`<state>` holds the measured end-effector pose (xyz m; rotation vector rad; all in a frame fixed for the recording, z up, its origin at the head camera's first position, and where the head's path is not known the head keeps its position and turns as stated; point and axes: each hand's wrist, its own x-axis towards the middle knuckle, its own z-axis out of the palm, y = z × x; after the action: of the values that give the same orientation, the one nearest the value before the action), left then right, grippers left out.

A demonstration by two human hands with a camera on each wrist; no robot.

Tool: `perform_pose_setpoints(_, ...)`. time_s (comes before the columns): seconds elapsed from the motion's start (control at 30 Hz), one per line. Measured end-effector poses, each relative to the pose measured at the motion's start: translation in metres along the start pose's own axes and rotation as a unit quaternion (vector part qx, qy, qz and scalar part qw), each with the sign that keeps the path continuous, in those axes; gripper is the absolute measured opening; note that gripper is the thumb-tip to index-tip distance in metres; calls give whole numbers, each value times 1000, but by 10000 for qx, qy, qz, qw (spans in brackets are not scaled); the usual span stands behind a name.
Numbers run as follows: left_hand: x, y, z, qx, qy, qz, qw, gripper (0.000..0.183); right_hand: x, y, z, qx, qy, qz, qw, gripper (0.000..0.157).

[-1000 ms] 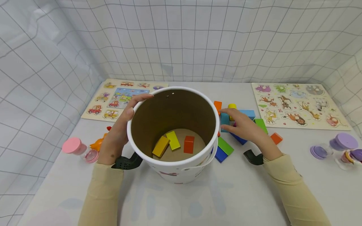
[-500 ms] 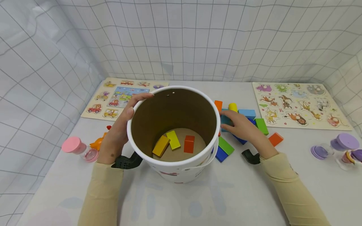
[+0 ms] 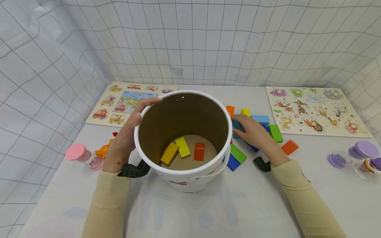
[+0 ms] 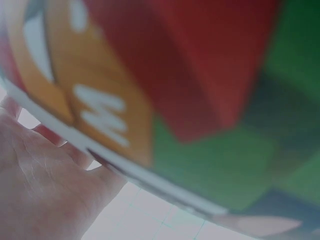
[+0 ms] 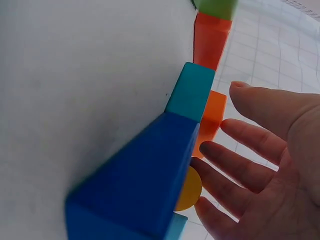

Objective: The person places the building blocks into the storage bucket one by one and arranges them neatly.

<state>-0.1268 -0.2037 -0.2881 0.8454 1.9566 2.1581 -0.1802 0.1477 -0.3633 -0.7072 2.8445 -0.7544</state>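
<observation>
A white bucket (image 3: pixel 184 172) stands in the middle of the table, with a yellow-orange block (image 3: pixel 170 154), a yellow block (image 3: pixel 183 147) and a red block (image 3: pixel 199 151) on its floor. My left hand (image 3: pixel 123 135) rests against the bucket's left side, fingertips at the rim. In the left wrist view the palm (image 4: pixel 40 175) faces the printed outer wall. My right hand (image 3: pixel 253 132) reaches over blocks right of the bucket, thumb and fingers apart around a teal block (image 3: pixel 237 128). The right wrist view shows spread fingers (image 5: pixel 245 170) beside the teal block and a long blue block (image 5: pixel 135 170).
More blocks lie about the right hand, including a green one (image 3: pixel 275 133) and an orange-red one (image 3: pixel 289 147). Puzzle boards stand at back left (image 3: pixel 101 96) and back right (image 3: pixel 318 112). Pink (image 3: pixel 78 153) and purple (image 3: pixel 362 149) toys lie at the sides.
My right hand has shifted slightly left and down over the blocks, close to the teal block. The left hand and the bucket stay as they were.
</observation>
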Motion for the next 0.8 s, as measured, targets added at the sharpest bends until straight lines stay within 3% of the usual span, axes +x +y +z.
perform_pose_setpoints(0.2,0,0,1,40,89,-4,10000,53,0,4,0,-192,232,-11,9995,48)
perform_pose_setpoints(0.33,0,0,1,72,117,-21,9999,54,-2,6,-1,-287,450,276,9982,47)
perform_pose_setpoints(0.53,0,-1,1,-54,38,-27,10000,53,-3,10,-4,-342,415,459,9975,49)
perform_pose_setpoints(0.8,-3,4,3,-158,46,-129,9998,59,1,23,-10,-216,293,247,9990,52)
